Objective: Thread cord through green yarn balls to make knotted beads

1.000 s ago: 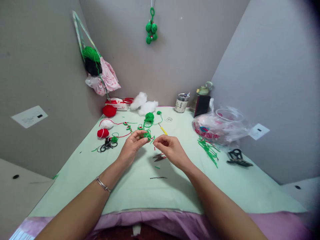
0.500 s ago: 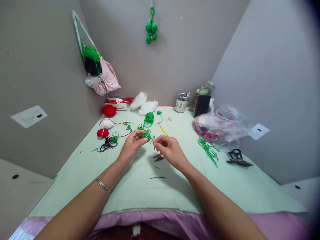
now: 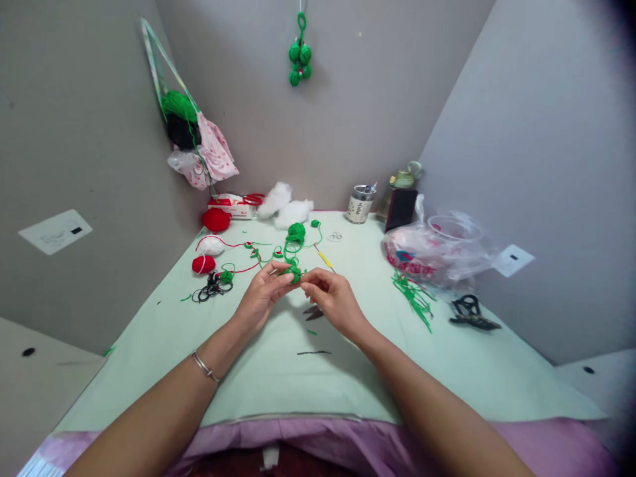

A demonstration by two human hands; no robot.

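Over the middle of the table, my left hand (image 3: 263, 291) pinches a small green crocheted piece (image 3: 294, 273) between thumb and fingers. My right hand (image 3: 335, 298) is closed at the right edge of that piece, its fingertips on thin red and green yarn ends; the exact grip is partly hidden. Beyond the hands lie a green yarn ball (image 3: 297, 233) and a yellow-handled crochet hook (image 3: 324, 257). Dark pointed blades (image 3: 313, 313) stick out beneath my right hand. To the left, small green and red crocheted pieces (image 3: 255, 253) hang together on yarn.
Red yarn balls (image 3: 216, 219), black cord (image 3: 212, 289) and white stuffing (image 3: 293, 214) lie left and back. At right are a plastic bag (image 3: 437, 248), cut green yarn (image 3: 413, 298) and a black claw clip (image 3: 472, 314). A can (image 3: 360, 204) stands at the back.
My right hand has moved slightly left, and its fingertips now meet the green piece. The gap with yarn ends between the hands has closed.
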